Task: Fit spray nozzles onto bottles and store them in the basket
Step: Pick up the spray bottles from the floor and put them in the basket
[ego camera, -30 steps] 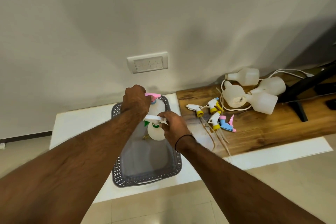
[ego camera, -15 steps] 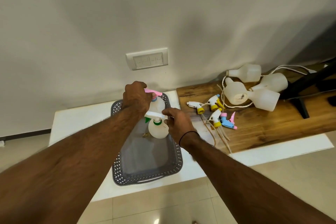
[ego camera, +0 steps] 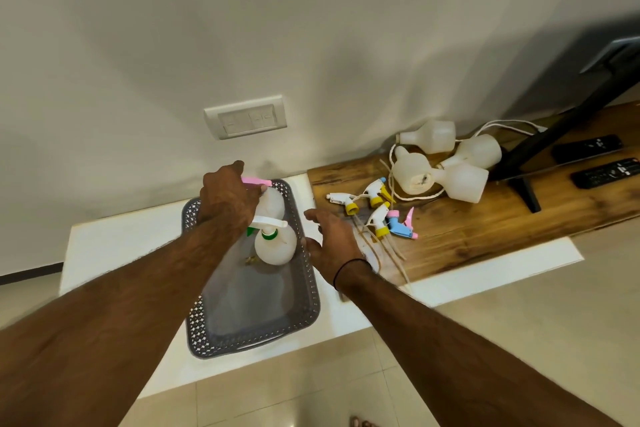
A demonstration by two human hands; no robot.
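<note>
A grey perforated basket [ego camera: 306, 305] sits on a white low table [ego camera: 121, 243]. Two bottles stand in its far end. One has a white nozzle and green collar [ego camera: 275, 246]; behind it is one with a pink nozzle [ego camera: 273, 199]. My left hand [ego camera: 227, 199] reaches over the basket and grips the pink-nozzle bottle at its neck, hiding most of the nozzle. My right hand [ego camera: 332, 239] hovers just right of the basket's rim with fingers spread, holding nothing. Several loose nozzles [ego camera: 379, 224] and several empty white bottles [ego camera: 412, 173] lie on a wooden board [ego camera: 485, 236].
A white cord [ego camera: 393, 163] loops round the empty bottles. A black stand leg [ego camera: 526, 184] and two remotes [ego camera: 606, 172] lie on the board's right end. A switch plate [ego camera: 246, 116] is on the wall behind the basket. Tiled floor lies below the table.
My right hand let go of the white-nozzle bottle and drew back to the right, opening. That bottle now stands in the basket. My left hand stays on the pink-nozzle bottle.
</note>
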